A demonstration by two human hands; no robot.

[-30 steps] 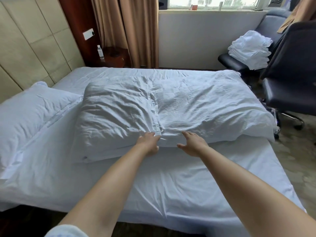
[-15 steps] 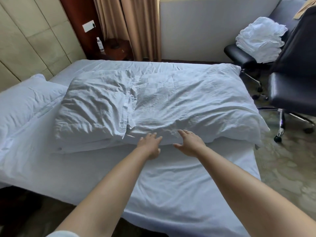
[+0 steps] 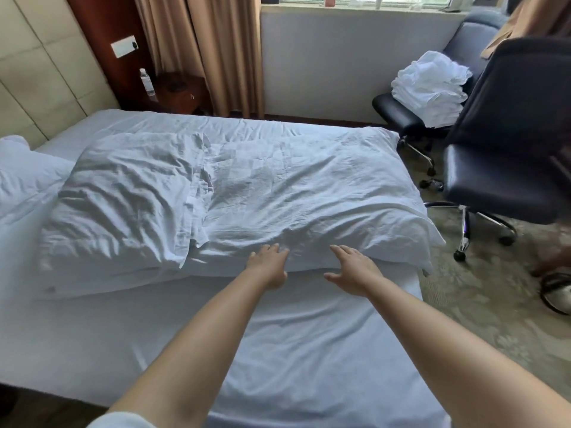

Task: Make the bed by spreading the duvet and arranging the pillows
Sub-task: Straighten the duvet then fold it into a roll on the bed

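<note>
both hands have slid right along the near edge of the folded duvet [image 3: 234, 193], which lies across the middle of the bed [image 3: 309, 350]. the left hand [image 3: 268, 264] and right hand [image 3: 355, 268] lie flat against it, fingers straight, gripping nothing. a pillow [image 3: 21, 177] sits far left. no readable writing shows.

Folded white duvet [image 3: 234, 196] lies bunched across the bed; white pillow [image 3: 21, 177] beside its left end.
</note>
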